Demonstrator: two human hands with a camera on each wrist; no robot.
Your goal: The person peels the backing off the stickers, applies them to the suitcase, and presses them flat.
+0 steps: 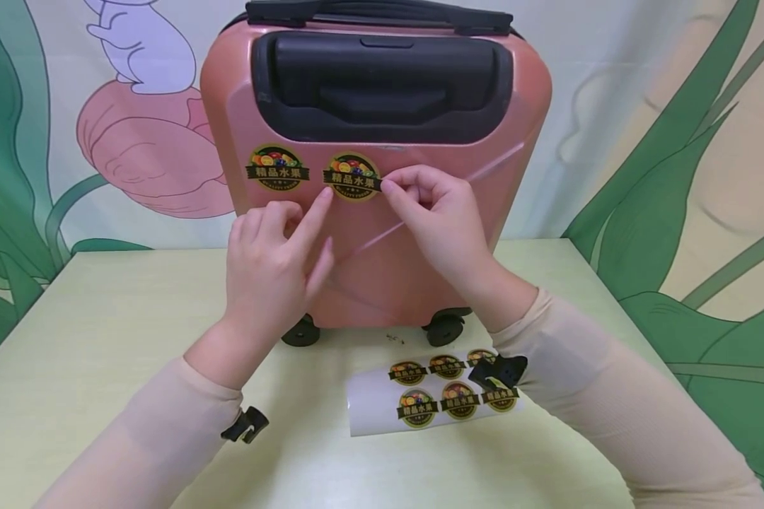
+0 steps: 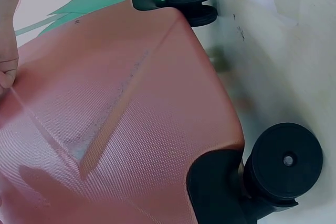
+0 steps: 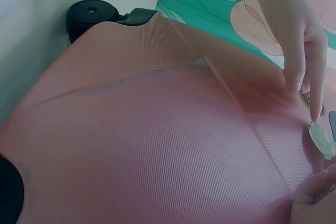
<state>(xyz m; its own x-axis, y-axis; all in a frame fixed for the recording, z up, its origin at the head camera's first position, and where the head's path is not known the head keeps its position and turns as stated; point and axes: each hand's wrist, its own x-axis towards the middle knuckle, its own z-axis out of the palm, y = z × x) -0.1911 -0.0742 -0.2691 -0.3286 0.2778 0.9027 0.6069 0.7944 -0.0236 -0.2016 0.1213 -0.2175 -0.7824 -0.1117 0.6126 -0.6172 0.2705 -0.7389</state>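
An upright pink suitcase (image 1: 382, 276) faces me, with a black recessed handle panel (image 1: 382, 88) at its top. One round fruit-label sticker (image 1: 277, 170) lies flat on its left side. To the right of that, my right hand (image 1: 448, 223) pinches the right end of a second fruit sticker (image 1: 353, 177) between thumb and index finger. My left hand (image 1: 267, 258) holds its index fingertip at this sticker's lower left edge, other fingers loosely bent. In the right wrist view the sticker (image 3: 322, 141) shows its pale back, tilted away from the shell.
On the pale table (image 1: 134, 353) a white sheet (image 1: 369, 406) bears several more stickers, partly behind my right wrist. Black wheels (image 1: 444, 329) support the suitcase. A backdrop (image 1: 611, 141) with painted leaves stands behind. Each sleeve carries a black clip (image 1: 245, 425).
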